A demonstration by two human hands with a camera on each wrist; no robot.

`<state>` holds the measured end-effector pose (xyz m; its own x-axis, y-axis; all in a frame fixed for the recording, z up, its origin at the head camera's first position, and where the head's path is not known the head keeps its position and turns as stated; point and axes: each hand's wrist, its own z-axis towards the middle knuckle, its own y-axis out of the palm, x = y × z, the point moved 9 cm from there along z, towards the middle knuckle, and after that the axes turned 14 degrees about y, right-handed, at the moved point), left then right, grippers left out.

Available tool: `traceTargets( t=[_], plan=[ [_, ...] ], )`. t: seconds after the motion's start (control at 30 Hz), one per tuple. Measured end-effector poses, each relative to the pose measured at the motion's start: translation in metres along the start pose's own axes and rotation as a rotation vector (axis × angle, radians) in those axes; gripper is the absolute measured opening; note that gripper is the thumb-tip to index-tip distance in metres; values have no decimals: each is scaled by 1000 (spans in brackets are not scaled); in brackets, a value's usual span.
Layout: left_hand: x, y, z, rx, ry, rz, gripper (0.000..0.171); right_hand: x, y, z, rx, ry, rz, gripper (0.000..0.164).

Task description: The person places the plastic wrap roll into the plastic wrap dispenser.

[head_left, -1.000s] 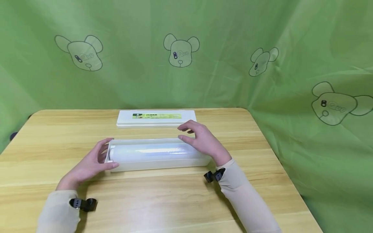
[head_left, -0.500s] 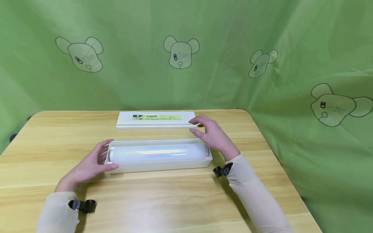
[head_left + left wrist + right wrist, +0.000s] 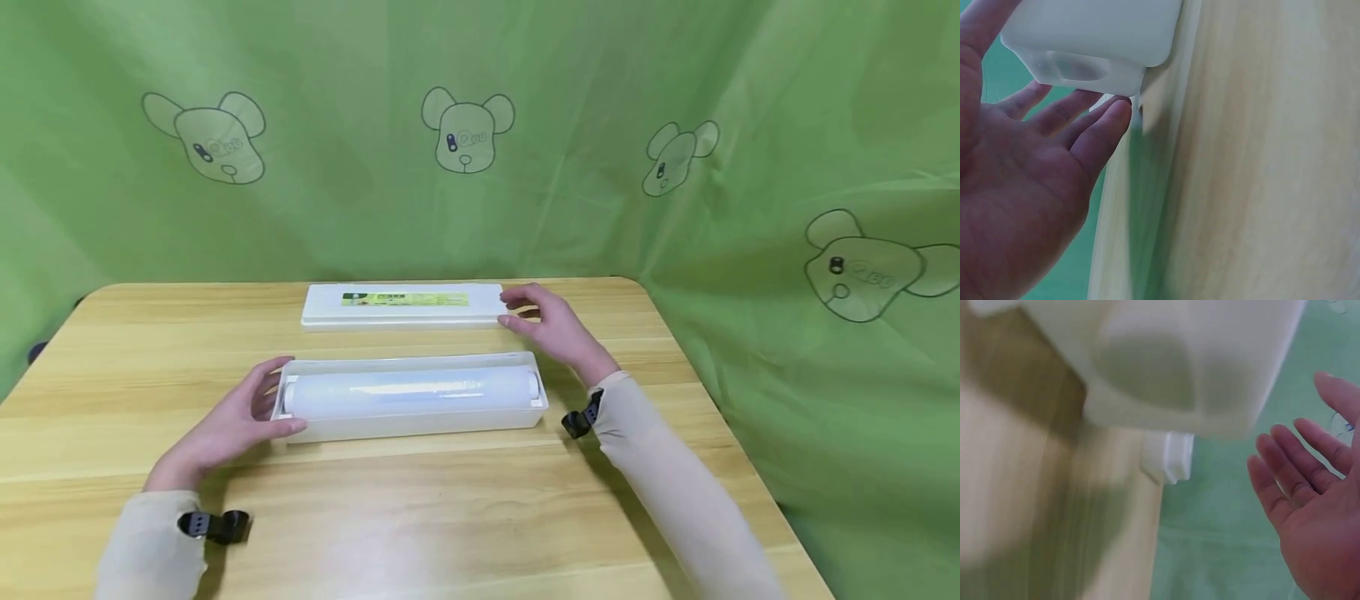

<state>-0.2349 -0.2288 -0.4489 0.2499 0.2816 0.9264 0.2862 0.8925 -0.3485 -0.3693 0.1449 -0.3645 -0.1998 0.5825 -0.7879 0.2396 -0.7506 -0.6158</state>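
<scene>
A long white plastic box (image 3: 420, 427) lies crosswise on the table with its top uncovered. Inside it rests a roll of clear film, seemingly cling film (image 3: 412, 392). My left hand (image 3: 232, 421) grips the box's left end, thumb at the front and fingers behind; the left wrist view shows the fingers (image 3: 1100, 134) against the end of the box (image 3: 1094, 37). Farther back is a flat white lid (image 3: 480, 300) with a green label. My right hand (image 3: 553, 327) hovers at the lid's right end, fingers loosely spread; whether the fingertips touch it, I cannot tell.
The wooden table (image 3: 420, 525) stands against a green curtain (image 3: 330, 225) printed with mouse-like heads, which also runs along the right side. A strip of bare wood separates box and lid. Black wrist cameras sit on both sleeves.
My right hand has moved from over the box's right end, back and to the right, to the lid's right end. The left hand, box and lid have stayed in place.
</scene>
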Motion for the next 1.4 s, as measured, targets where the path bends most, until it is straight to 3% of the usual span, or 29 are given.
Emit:
traceTargets(
  t=[0.53,0.77,1.03,1.4],
  plan=[
    [3,2,0,-11,31,-41,99,36,4,38,-53,145,-24,72],
    [2,2,0,-5,37,-53,98,49,14,59,-158,186,-130,94],
    [0,2,-1,-8,26,-57,98,56,25,73,-218,206,-209,107],
    [-1,0,-1,-7,21,-53,98,71,35,91,-269,204,-353,113]
  ],
)
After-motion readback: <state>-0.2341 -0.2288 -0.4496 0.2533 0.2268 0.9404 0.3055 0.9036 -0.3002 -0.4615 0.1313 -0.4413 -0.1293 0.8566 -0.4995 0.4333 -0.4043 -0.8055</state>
